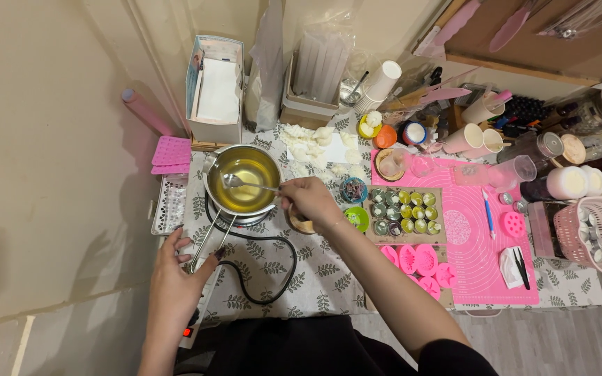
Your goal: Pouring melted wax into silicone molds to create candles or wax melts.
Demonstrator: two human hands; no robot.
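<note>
Two hands are at work over the desk point(315, 278). Yellow liquid already fills the saucepan point(243, 181) on its small burner, and several little tins point(404, 211) to the right of the stirring fingers look filled, while the pink moulds point(419, 263) nearer the person seem unfilled (hard to tell). The right hand point(308, 200) pinches a spoon point(245, 182) whose bowl sits in the liquid. The left hand point(175, 275), fingers loosely spread, touches the pan's long handle point(207, 244).
</note>
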